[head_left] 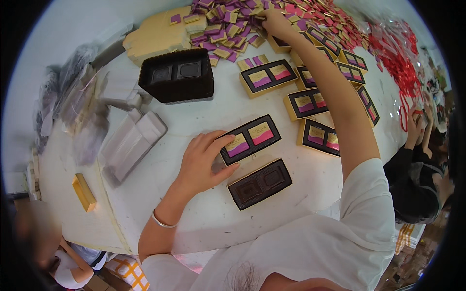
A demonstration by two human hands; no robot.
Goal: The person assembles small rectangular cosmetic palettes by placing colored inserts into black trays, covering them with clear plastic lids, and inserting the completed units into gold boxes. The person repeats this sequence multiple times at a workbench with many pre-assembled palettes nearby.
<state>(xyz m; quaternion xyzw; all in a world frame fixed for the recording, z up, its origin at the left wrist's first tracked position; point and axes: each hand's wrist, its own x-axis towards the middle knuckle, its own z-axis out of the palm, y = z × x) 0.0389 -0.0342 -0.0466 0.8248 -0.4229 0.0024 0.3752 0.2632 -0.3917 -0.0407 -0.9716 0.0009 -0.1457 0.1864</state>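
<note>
My left hand (204,162) rests on the white table (204,111), fingers spread, touching the left end of a filled two-slot box (251,138) holding a purple and a pink wrapped square. Just in front of it lies an empty dark two-slot tray in a gold box (260,183). My right arm stretches far across the table, and my right hand (275,21) is closed on wrapped squares in the big pile of purple, pink and gold pieces (228,26). Several filled gold boxes (268,76) lie under and beside that arm.
A stack of dark empty trays (176,75) stands at the back left, beside gold box lids (155,36). Clear plastic covers (131,140) and a gold box (84,192) lie left. Red ribbons (395,53) fill the right side, where another person's hands (417,123) work.
</note>
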